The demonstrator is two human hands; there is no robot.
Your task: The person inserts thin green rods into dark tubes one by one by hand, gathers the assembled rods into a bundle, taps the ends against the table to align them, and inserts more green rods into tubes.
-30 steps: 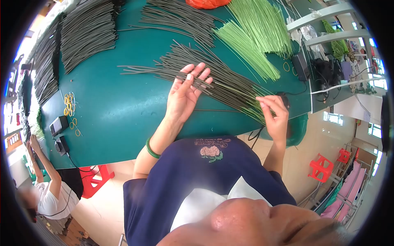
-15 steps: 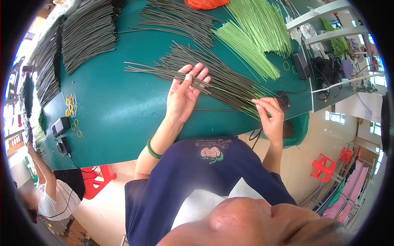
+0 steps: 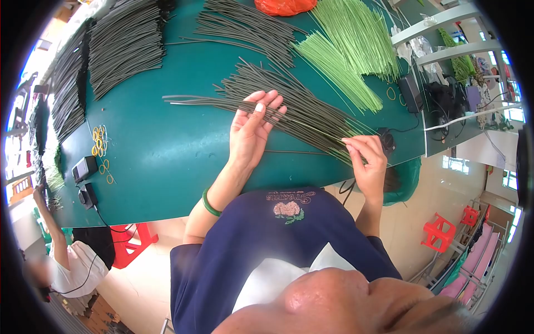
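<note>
Head view: the left hand point(image 3: 253, 131) is palm up with its fingers loosely curled, the thumb pressing a few dark stems point(image 3: 211, 103) against them. The stems' dark ends jut out to the left over the green tabletop point(image 3: 161, 167), while their other ends run right towards the right hand point(image 3: 367, 161). Thumb and forefinger of the right hand are closed in a pinch on a thin green tip point(image 3: 344, 139); how many tips are caught there cannot be told. Beneath and beyond both hands lies a dark pile point(image 3: 278, 89), slanting down to the right, with a lone stem point(image 3: 297, 151) on its near side. Farther off, a large light-green bundle point(image 3: 356, 39) touches a smaller green bundle point(image 3: 339, 69), and to their left is a dark bundle point(image 3: 245, 28), near an orange bag point(image 3: 285, 5). At the left are two more heaps of dark stalks point(image 3: 125, 47), yellow bands point(image 3: 99, 142) and two black boxes point(image 3: 84, 168). A green bangle point(image 3: 209, 205) circles the left wrist. Another person point(image 3: 83, 270) sits at the far left, one arm reaching to the tabletop's edge.
</note>
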